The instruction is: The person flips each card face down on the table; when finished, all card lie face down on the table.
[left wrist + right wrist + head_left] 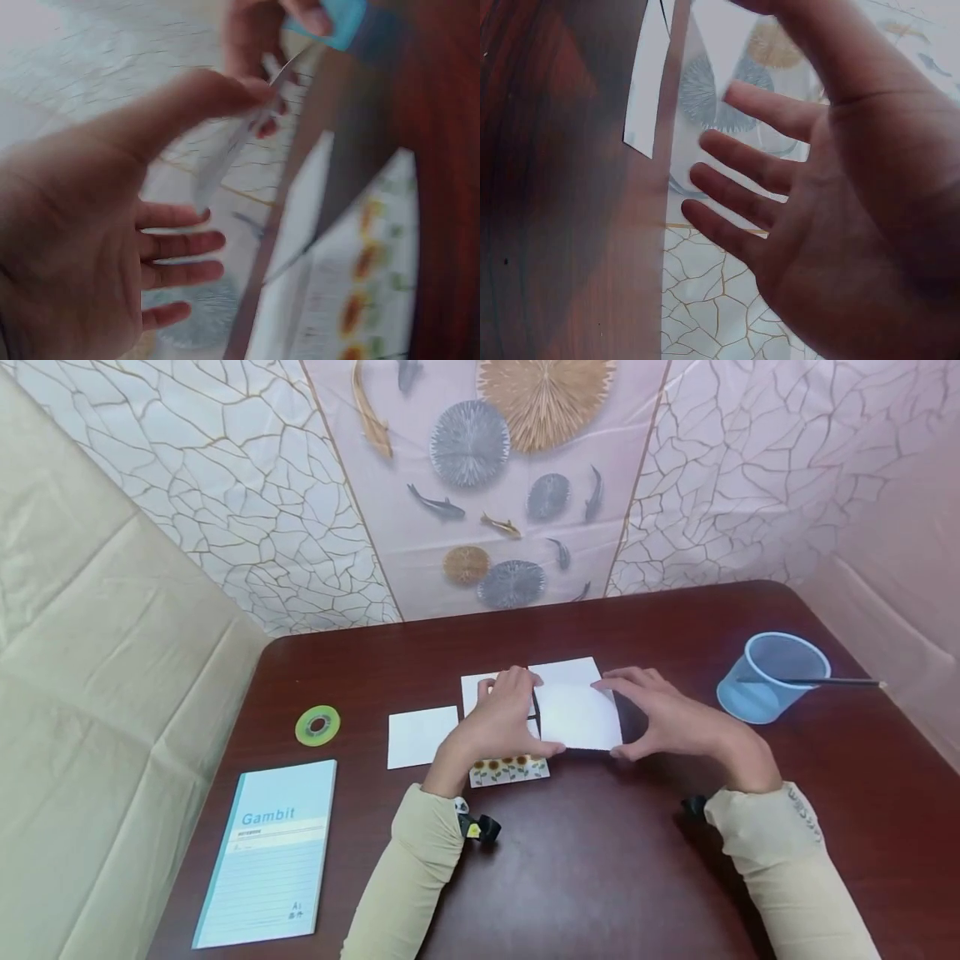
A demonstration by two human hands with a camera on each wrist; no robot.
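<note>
Both hands hold one white card a little above the table, in the middle of the head view. My left hand pinches its left side between thumb and index finger, with the other fingers spread in the left wrist view. At the right side, the thumb and index finger of my right hand pinch the card's near and far corners. Under and behind the hands lie more white cards, partly hidden, and a card with a sunflower row. A separate white card lies left of these.
On the dark red-brown table, a white-and-blue notebook lies at the left, with a green ring-shaped roll behind it. A light blue mesh cup holding a slanted dark pencil stands at the right.
</note>
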